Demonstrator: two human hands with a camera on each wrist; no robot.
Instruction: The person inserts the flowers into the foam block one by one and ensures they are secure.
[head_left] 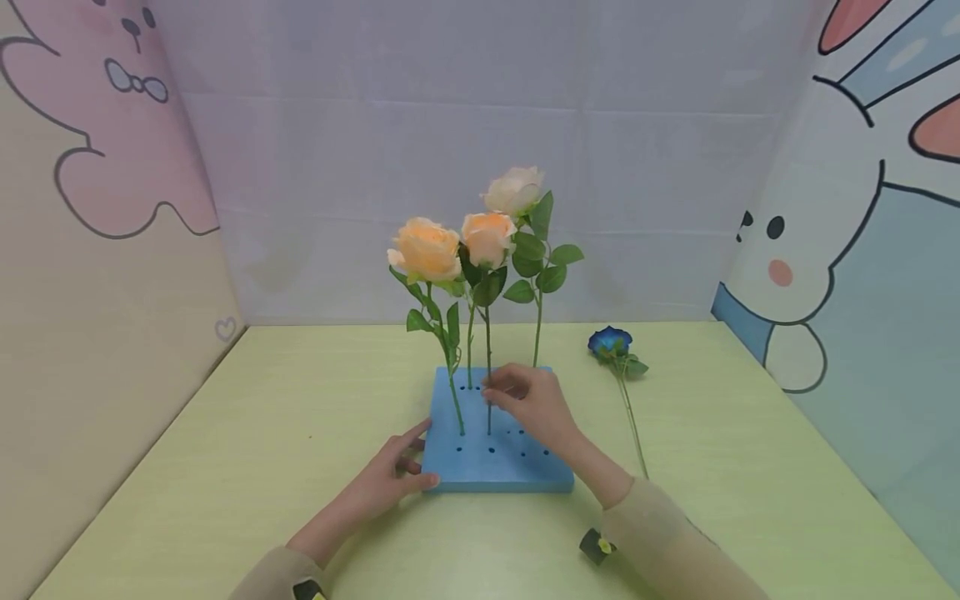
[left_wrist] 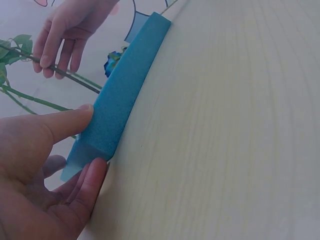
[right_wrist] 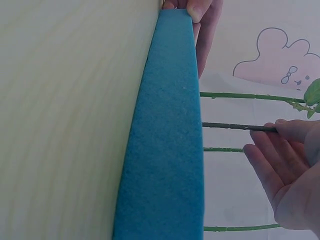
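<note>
My right hand (head_left: pixel 531 404) pinches the dark stem (right_wrist: pixel 235 126) of a peach-pink rose (head_left: pixel 488 239) between thumb and fingers. The stem's lower end meets a blue foam block (head_left: pixel 502 475) with rows of small holes. At the block's front left corner, my left hand (head_left: pixel 382 479) grips it, thumb (left_wrist: pixel 70 122) on top and fingers at the side. A yellow-peach rose (head_left: pixel 427 250) stands upright in the block to the left, leaning slightly. Behind stands a white rose (head_left: pixel 514 191) with green leaves. Another green stem (head_left: pixel 470 350) rises at the back left, its top hidden behind the front blooms.
On the table (head_left: pixel 247 433) right of the block lies a blue rose (head_left: pixel 610 341), its long stem (head_left: pixel 634 425) running toward my right sleeve (head_left: pixel 667 533). A small black item (head_left: pixel 596 547) with a yellow mark shows beside that sleeve. Cartoon-printed cloth walls surround the table.
</note>
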